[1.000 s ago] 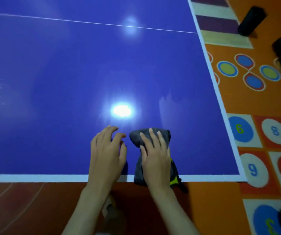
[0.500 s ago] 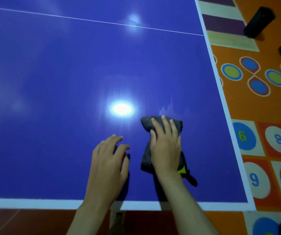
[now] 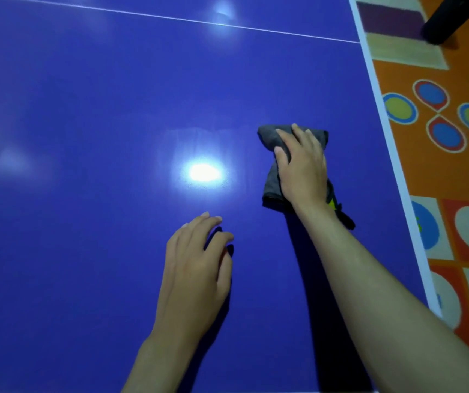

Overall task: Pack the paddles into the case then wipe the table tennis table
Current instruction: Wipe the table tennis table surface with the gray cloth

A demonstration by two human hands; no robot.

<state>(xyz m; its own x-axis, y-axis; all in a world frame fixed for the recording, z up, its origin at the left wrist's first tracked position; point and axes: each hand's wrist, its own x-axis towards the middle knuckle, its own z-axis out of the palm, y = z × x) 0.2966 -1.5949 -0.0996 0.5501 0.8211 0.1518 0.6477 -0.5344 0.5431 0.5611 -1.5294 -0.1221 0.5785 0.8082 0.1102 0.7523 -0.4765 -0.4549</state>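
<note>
Blue table (image 3: 85,222): glossy top, with a bright lamp glare left of the cloth and a thin white line across the far part.
Left hand (image 3: 196,268): rested on the table near-left of the cloth, fingers loosely bent, nothing held.
Cloth (image 3: 273,182): grey, bunched, flat on the table, well inside the right edge.
Right hand (image 3: 301,168): laid on the cloth, fingers spread and pressing it down, not curled round it.
Paddles, case: not seen.
Risk: since the cloth is only pressed, not gripped, it could slip out or bunch further, and streaks could be left; its loose tail could be dragged.
Surroundings: patterned orange mat (image 3: 454,165) right of the cloth, beyond the table edge; a dark object (image 3: 448,15) far right. Nothing seen blocking the wipe.
</note>
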